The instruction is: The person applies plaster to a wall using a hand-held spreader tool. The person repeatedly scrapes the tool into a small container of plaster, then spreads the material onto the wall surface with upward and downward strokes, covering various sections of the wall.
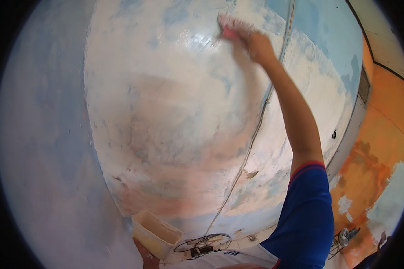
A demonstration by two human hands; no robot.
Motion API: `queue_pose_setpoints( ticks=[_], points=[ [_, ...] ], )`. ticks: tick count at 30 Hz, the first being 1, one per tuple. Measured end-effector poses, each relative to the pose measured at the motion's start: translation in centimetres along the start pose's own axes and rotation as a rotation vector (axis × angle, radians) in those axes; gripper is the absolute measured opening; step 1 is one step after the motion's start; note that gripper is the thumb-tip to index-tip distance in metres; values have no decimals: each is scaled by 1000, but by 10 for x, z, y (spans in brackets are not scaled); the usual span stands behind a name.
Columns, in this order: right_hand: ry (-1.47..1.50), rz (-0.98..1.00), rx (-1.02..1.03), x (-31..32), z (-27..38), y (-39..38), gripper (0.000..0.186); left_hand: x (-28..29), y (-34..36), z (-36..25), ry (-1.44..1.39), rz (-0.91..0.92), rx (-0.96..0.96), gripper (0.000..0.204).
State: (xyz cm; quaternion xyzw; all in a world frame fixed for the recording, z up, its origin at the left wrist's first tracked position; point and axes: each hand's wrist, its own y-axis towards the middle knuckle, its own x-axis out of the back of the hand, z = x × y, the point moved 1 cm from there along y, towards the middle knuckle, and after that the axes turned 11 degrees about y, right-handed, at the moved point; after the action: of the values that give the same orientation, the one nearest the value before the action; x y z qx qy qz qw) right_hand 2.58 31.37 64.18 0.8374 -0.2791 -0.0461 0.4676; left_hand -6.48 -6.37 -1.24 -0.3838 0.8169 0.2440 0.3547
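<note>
High on the wall (175,80), my right hand (259,47) grips a wide paintbrush (231,28) with a reddish patch near its head. Motion smears the brush somewhat, and its head lies against the white-coated surface, which looks wet and shiny just left of it. Low on the left, my left hand (144,256) holds a cream rectangular plastic tub (153,242) by its side and lower edge. The tub is open at the top and tilted; how much it contains is hard to make out. Part of the left hand's fingers are hidden beneath the tub.
A cable (256,130) runs down the wall beside my right arm. Below stands a round fan-like wire frame (203,244) on the tiled floor. To the left is a bluish wall (40,134); at right, a patchy orange wall (381,130) with a metal object (344,236) near it.
</note>
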Motion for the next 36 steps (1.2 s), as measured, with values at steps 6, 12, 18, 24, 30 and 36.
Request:
queue_pose_setpoints(
  ticks=[6,12,18,24,30,36],
  points=[
    [96,-76,-234,59,9,40,35,16,15,-9,-74,70,71,72],
    [-105,59,-121,14,-39,46,44,-5,8,-7,-129,-2,37,71],
    [96,86,15,28,11,10,38,9,-1,-3,67,26,29,70],
    [72,-199,-24,32,-57,98,37,5,-4,5,-140,36,72,70],
    [98,-20,93,-13,20,-28,51,9,-14,-4,-25,7,54,70],
    [143,-263,-86,52,12,56,34,7,-21,-18,54,50,-11,71]
  ],
)
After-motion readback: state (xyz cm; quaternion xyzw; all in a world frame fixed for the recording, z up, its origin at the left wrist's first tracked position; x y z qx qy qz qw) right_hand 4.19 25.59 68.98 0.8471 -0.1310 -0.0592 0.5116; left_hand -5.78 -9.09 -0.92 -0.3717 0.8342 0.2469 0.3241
